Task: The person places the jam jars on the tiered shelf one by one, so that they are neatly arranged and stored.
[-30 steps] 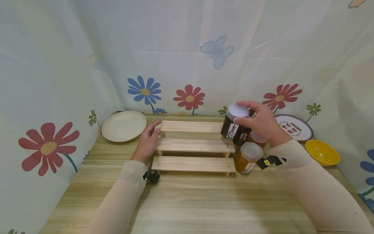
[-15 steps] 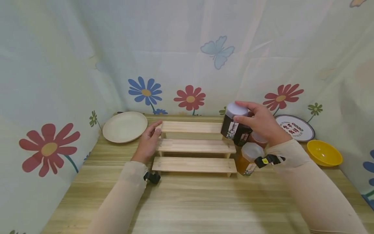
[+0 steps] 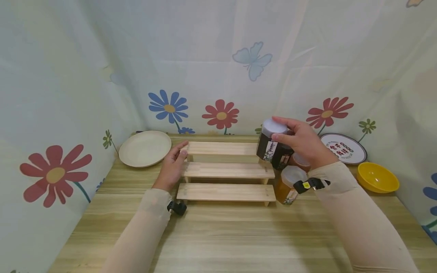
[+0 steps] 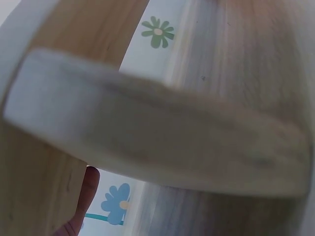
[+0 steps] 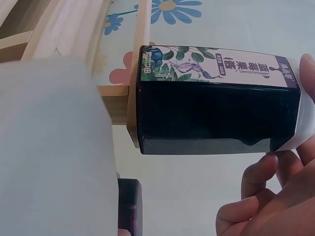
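Observation:
A three-tier wooden rack (image 3: 227,170) stands on the table. My left hand (image 3: 172,167) grips the left end of its top tier; in the left wrist view a finger (image 4: 88,189) shows behind a wooden piece. My right hand (image 3: 305,144) holds a dark jam jar (image 3: 268,146) with a white lid by that lid, thumb and fingers around it. In the right wrist view the jar (image 5: 216,115) has its base right at the right end of a rack board. Below it in the head view are another dark jar (image 3: 282,159), a reddish jar (image 3: 302,161) and an amber jar (image 3: 290,185).
A cream plate (image 3: 145,149) lies left of the rack. On the right are a white plate (image 3: 355,151) with red lettering and a yellow bowl (image 3: 377,178). A flowered curtain (image 3: 198,57) hangs behind the table (image 3: 218,235).
The right hand has moved the dark jam jar slightly left, over the right end of the top tier. The left hand has stayed at the rack's left end.

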`<action>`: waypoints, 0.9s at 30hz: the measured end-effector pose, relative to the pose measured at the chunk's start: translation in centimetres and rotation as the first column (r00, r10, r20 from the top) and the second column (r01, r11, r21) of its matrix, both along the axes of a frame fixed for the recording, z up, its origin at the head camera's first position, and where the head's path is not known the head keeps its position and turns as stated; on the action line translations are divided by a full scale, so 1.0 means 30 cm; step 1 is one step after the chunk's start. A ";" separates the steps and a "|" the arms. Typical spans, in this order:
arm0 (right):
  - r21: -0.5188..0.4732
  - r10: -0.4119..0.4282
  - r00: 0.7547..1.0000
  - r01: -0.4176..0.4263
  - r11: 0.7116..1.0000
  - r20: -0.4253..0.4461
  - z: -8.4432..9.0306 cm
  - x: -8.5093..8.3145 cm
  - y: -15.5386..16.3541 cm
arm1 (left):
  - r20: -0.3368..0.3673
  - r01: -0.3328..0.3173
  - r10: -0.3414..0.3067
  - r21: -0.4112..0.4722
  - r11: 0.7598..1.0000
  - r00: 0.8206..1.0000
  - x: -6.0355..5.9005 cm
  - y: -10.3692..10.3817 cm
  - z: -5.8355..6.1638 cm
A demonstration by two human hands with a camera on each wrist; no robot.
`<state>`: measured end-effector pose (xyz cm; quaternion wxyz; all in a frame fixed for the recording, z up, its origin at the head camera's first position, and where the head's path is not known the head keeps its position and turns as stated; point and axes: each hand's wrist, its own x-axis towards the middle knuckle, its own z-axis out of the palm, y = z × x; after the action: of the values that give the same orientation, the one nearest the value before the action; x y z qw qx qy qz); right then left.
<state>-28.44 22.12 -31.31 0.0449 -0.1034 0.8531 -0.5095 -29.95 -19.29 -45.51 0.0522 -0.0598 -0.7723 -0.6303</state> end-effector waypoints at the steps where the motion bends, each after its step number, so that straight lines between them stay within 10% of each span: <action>1: -0.001 0.001 1.000 -0.001 1.000 0.001 -0.001 -0.001 0.000 | 0.003 0.000 0.000 0.008 1.000 1.000 -0.002 0.000 0.000; 27: -0.115 0.022 0.997 -0.014 0.993 0.072 -0.006 -0.026 -0.026 | -0.044 0.000 -0.001 -0.003 1.000 0.999 -0.012 -0.003 -0.026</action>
<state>-29.21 21.34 -31.47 0.0748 -0.0948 0.8192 -0.5606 -30.30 -19.38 -46.29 0.0689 -0.0739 -0.7719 -0.6277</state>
